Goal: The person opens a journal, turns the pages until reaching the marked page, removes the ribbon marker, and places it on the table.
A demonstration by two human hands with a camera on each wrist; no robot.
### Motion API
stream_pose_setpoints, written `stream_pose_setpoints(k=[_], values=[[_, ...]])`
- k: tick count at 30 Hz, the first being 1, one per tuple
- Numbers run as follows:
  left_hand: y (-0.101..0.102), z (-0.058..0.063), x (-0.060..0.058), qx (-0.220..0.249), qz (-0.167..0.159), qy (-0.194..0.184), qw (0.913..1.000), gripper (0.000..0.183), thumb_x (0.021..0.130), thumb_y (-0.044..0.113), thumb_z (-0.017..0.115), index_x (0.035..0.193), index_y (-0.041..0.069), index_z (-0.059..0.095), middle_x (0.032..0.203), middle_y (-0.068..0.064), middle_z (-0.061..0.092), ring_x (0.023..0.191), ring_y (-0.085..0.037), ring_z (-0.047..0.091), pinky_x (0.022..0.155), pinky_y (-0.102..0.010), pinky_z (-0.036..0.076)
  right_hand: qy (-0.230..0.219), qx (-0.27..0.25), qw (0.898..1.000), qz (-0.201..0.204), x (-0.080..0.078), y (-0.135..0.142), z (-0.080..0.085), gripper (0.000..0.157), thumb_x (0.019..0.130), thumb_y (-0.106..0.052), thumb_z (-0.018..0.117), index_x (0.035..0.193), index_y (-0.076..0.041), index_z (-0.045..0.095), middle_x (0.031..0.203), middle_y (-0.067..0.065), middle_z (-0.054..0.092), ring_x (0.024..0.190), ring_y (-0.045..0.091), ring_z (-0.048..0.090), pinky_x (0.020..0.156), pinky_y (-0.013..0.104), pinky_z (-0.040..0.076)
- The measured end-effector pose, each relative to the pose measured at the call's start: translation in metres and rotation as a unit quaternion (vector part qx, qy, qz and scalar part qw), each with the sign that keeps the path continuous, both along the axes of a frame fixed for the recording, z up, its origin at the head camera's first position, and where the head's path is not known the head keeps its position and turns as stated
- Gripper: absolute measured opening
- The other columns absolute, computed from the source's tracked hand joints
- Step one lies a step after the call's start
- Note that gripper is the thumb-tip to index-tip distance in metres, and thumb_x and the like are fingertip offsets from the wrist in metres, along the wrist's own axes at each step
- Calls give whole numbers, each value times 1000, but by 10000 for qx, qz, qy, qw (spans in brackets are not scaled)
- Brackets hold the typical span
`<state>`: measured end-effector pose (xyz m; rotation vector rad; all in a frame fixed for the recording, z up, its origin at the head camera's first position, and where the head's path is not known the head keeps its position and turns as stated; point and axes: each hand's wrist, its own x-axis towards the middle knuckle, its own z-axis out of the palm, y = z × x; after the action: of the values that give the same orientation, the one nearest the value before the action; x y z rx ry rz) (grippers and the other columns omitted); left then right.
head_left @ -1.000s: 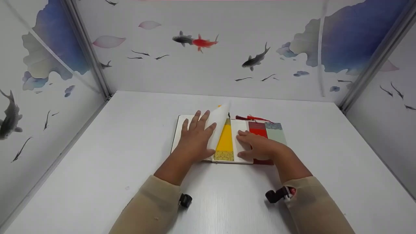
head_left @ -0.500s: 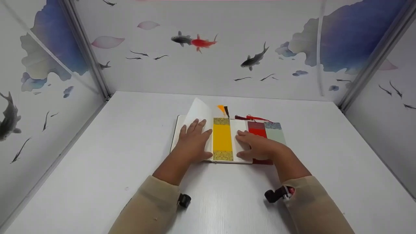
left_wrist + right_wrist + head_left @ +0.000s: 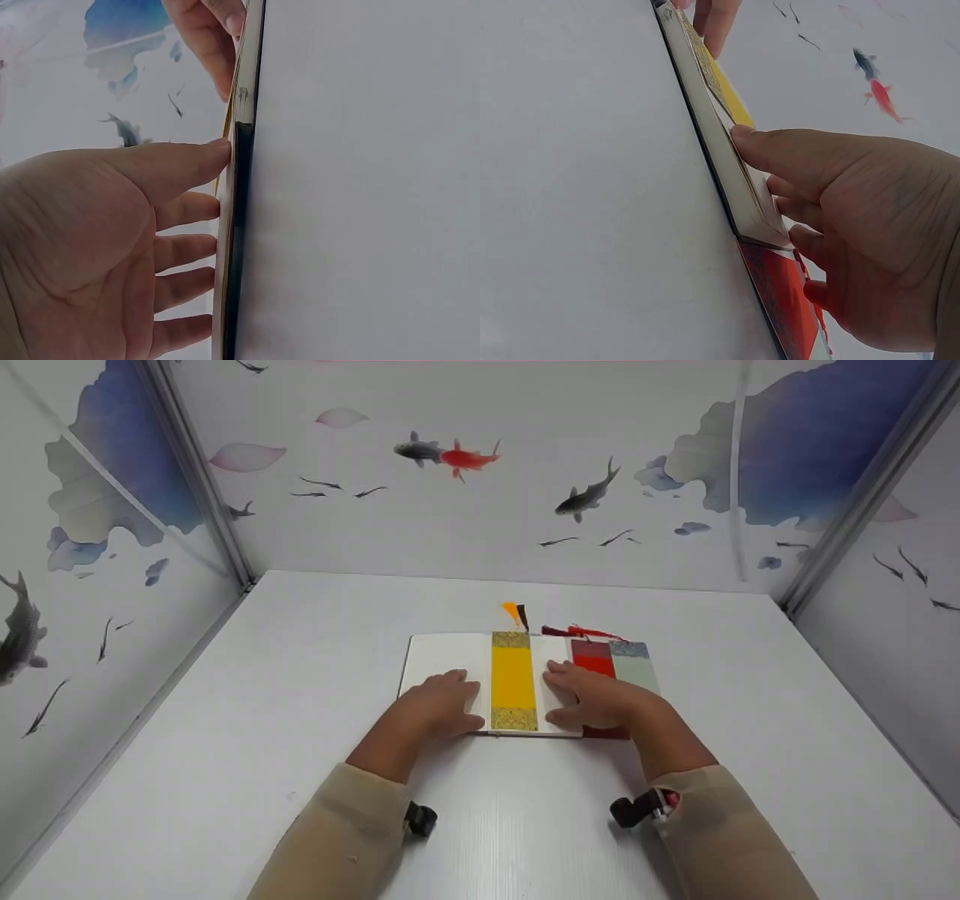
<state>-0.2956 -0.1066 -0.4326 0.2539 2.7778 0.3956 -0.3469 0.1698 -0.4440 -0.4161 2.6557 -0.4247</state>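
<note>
An open notebook [image 3: 446, 652] with white pages lies on the table, its dark cover showing along the edge in the wrist views. On its right-hand page, beside the fold, rests a yellow bookmark [image 3: 513, 679] with patterned ends and a tassel [image 3: 513, 615] beyond the top edge. My left hand [image 3: 439, 705] presses the left page, fingertips and thumb on the paper. Fingers of my right hand [image 3: 600, 697] press the right page beside the yellow bookmark. Under and beyond that hand lie a red bookmark [image 3: 595, 660] and a pale green bookmark [image 3: 634, 669], partly hidden by it.
Red tassels [image 3: 589, 633] trail along the far edge of the red and green bookmarks. The white table [image 3: 315, 660] is enclosed by panels [image 3: 480, 525] printed with fish and lotus leaves. A small black camera [image 3: 636, 812] sits at the right sleeve.
A raised page has swung over to the left and now lies flat, uncovering the yellow bookmark. My left hand has lowered toward me onto the page. The right hand has kept its place.
</note>
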Motion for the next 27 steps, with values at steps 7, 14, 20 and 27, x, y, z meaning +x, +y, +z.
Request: stream_pose_setpoints(k=[7,14,20,27], values=[[-2,-3,-4,68,-32,-231,9997,75,103,44,67,169,27,35,180,0,25,168,-28,24,136,-54,23,86,-8,10000,-24,1,-2,1,93,89,-51,83,167,-44,33,180,-14,22,170,25,16,130,67,28],[-2,-3,-4,0,-38,-203,9998,74,104,44,67,169,27,35,180,-1,25,168,-28,25,137,-52,22,376,67,9992,-126,3,-14,2,91,86,-43,86,165,-42,40,177,-14,30,167,27,26,130,63,32],[-1,-1,-2,-22,37,-252,9997,76,102,46,69,168,28,37,180,-1,26,167,-28,26,136,-54,23,919,-292,9953,104,11,-31,3,80,90,-55,79,161,-45,45,177,-12,31,166,31,29,126,65,37],[0,-1,-1,-2,14,-185,9998,75,102,47,70,167,27,40,179,-1,28,167,-30,28,135,-56,25,1126,-277,9914,608,22,-45,0,77,93,-63,73,162,-48,43,177,-14,31,168,29,24,129,68,30]])
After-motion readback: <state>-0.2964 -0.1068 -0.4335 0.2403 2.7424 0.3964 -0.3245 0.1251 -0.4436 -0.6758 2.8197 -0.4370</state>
